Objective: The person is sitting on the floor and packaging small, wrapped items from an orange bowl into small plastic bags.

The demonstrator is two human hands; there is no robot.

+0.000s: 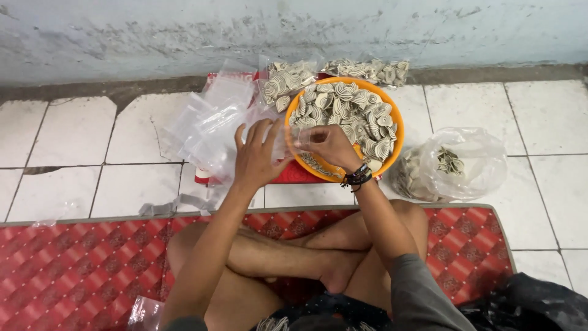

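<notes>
Over the orange bowl [397, 144], a clear bag [286, 140] is held open by both hands.
Left hand [256, 156] pinches one side, right hand [327, 145] the other; a spiral snack [361, 116] likely gets picked next.

Both hands [254, 156] [331, 144] hold a clear bag [288, 140] (beside orange bowl [397, 132]).

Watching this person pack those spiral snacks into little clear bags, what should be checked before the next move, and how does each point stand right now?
1. Small clear bag held by both hands: ok, left hand and right hand are on it.
2. Bag mouth open: cannot tell, the plastic is too clear.
3. Orange bowl has snacks: ok, heaped full.
4. Bag close to the bowl: ok, at its rim.
5. Spare empty bags within reach: ok, piled left of the bowl.
6. Filled bags out of the way: ok, behind the bowl by the wall.
</notes>
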